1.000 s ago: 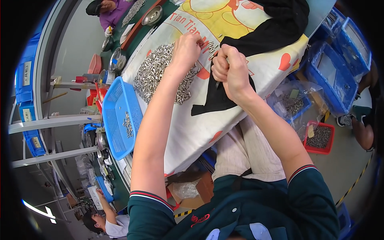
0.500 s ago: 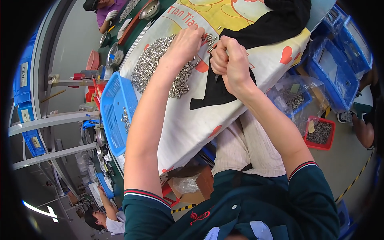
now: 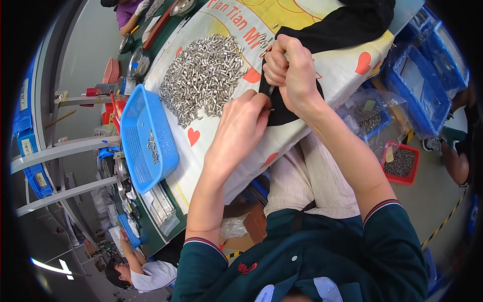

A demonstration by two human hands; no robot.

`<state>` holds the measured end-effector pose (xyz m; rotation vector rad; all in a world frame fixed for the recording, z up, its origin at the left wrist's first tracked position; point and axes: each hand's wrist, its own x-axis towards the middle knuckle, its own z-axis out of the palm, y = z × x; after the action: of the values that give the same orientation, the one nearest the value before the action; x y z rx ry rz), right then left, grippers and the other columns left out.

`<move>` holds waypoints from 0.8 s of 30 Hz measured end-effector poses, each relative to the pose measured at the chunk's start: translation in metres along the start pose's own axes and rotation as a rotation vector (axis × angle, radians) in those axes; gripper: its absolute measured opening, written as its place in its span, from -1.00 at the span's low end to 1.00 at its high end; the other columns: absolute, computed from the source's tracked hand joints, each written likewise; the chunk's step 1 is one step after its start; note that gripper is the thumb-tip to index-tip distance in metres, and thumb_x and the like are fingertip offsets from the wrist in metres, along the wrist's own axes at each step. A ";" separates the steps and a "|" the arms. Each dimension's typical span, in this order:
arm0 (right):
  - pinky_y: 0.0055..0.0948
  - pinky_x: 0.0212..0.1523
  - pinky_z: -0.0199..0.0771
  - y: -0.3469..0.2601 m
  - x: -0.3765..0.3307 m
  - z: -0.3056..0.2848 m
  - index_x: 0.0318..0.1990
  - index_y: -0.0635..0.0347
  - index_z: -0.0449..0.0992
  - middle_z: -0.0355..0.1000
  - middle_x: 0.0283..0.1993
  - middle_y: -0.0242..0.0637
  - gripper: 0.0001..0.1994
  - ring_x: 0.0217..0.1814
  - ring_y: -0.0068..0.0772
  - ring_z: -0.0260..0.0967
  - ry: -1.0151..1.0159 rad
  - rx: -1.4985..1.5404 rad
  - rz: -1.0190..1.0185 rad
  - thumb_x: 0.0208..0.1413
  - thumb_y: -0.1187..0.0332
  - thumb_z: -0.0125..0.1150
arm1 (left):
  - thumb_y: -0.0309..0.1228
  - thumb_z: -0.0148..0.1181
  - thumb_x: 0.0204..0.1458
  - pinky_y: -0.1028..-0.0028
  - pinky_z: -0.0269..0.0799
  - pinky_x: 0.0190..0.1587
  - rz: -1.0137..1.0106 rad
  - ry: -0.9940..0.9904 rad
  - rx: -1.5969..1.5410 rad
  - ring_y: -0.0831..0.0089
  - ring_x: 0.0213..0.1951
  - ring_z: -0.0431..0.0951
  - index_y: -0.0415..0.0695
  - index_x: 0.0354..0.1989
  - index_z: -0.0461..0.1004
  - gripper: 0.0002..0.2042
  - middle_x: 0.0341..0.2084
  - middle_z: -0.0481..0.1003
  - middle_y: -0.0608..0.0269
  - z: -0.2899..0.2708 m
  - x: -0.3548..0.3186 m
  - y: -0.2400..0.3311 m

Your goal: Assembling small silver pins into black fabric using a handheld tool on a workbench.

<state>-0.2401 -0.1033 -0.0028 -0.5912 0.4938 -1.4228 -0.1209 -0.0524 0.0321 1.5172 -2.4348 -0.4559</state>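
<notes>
My left hand [image 3: 240,123] is closed at the near left edge of a black cloth [image 3: 283,116], pinching its gathered edge. A small metallic tip shows by its fingertips; the rest of that piece is hidden. My right hand [image 3: 293,70] makes a fist just above and to the right, over the same cloth. A small pale glint shows under the fist, but what it holds is hidden. Left of both hands lies a wide pile of small silver metal pins [image 3: 201,75]. Several more loose pins [image 3: 262,41] lie beyond the right fist.
A blue plastic basket [image 3: 172,160] with a few pins stands left of the pile on a printed tablecloth [image 3: 221,189]. Blue crates [image 3: 417,88] and a red bin [image 3: 413,173] of small parts are on the right. Two other people work at the left.
My left hand has come from the far side of the pile down to the cloth's near left edge, which is now gathered. My right fist has hardly moved.
</notes>
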 end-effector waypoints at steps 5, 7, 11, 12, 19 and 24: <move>-0.59 -0.75 -0.30 0.001 -0.001 0.001 -0.73 0.11 -0.02 -0.15 -0.82 -0.50 -0.68 -0.78 -0.68 -0.33 0.011 0.015 0.010 0.06 0.30 -0.30 | -0.63 0.14 -0.26 0.45 0.34 -0.46 -0.043 0.124 -0.111 0.34 -0.57 0.42 -0.27 -0.44 0.47 -0.86 -0.55 0.41 0.14 0.013 -0.005 -0.006; -0.58 -0.75 -0.30 0.002 -0.001 -0.001 -0.73 0.11 -0.02 -0.16 -0.81 -0.50 -0.68 -0.78 -0.68 -0.33 -0.011 0.003 0.006 0.05 0.30 -0.30 | -0.63 0.16 -0.27 0.47 0.33 -0.48 -0.052 0.150 -0.145 0.39 -0.59 0.40 -0.28 -0.44 0.47 -0.86 -0.57 0.40 0.16 0.016 -0.005 -0.007; -0.58 -0.74 -0.29 0.001 -0.002 -0.003 -0.73 0.11 -0.02 -0.16 -0.82 -0.50 -0.67 -0.78 -0.68 -0.33 -0.027 -0.024 -0.006 0.05 0.29 -0.30 | -0.57 0.18 -0.24 0.40 0.36 -0.46 -0.160 0.182 -0.230 0.29 -0.56 0.45 -0.28 -0.47 0.46 -0.89 -0.53 0.40 0.12 0.017 -0.006 -0.005; -0.58 -0.74 -0.29 0.001 -0.003 -0.002 -0.74 0.11 -0.02 -0.16 -0.82 -0.50 -0.66 -0.78 -0.67 -0.34 -0.051 -0.016 -0.031 0.06 0.27 -0.30 | -0.56 0.19 -0.23 0.41 0.35 -0.47 -0.184 0.202 -0.211 0.32 -0.57 0.45 -0.29 -0.47 0.46 -0.89 -0.53 0.40 0.13 0.018 -0.007 -0.006; -0.58 -0.77 -0.33 0.005 -0.002 -0.007 -0.79 0.09 -0.01 -0.13 -0.83 -0.53 -0.61 -0.80 -0.71 -0.31 -0.102 0.140 -0.040 0.04 0.30 -0.18 | -0.62 0.18 -0.25 0.57 0.24 -0.56 -0.181 0.298 -0.188 0.55 -0.67 0.29 -0.28 -0.51 0.47 -0.92 -0.62 0.38 0.24 0.025 -0.007 -0.015; -0.58 -0.77 -0.33 0.003 -0.003 -0.008 -0.79 0.09 -0.02 -0.13 -0.83 -0.52 -0.61 -0.80 -0.70 -0.31 -0.140 0.156 0.044 0.05 0.28 -0.20 | -0.63 0.17 -0.25 0.58 0.21 -0.58 -0.177 0.320 -0.210 0.57 -0.67 0.28 -0.28 -0.53 0.47 -0.93 -0.63 0.38 0.26 0.026 -0.006 -0.015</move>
<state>-0.2436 -0.1013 -0.0109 -0.5466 0.2809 -1.3538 -0.1154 -0.0490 0.0021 1.5827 -1.9582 -0.4458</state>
